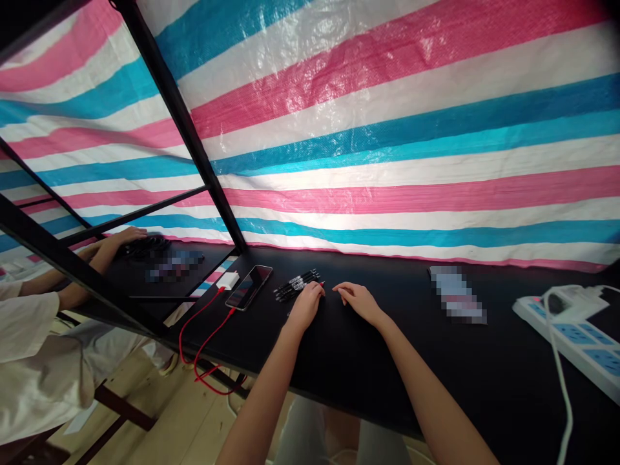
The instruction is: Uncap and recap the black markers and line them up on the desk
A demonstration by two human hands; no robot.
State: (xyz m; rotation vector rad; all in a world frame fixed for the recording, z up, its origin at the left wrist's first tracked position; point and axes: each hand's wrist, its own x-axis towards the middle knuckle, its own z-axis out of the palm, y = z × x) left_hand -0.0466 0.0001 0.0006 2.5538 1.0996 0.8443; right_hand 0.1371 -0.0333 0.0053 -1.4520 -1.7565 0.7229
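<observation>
My left hand [309, 305] rests on the black table with its fingers closed round what looks like a pen. A small red tip [322, 283] pokes out past the fingertips, and most of the pen is hidden by the hand. Just beyond it lie several black pens [296, 285], side by side in a loose bundle. My right hand [357, 301] is a short way to the right, fingers loosely bent and apart, with nothing visible in them. A gap of bare table separates the two hands.
Left of the pens lies a phone [250, 287] with a red cable [209, 332] and a white charger [227, 280]. A blurred packet [456, 294] and a white power strip [571, 332] are to the right. Beyond the black frame, another person's hand [128, 236] touches black items.
</observation>
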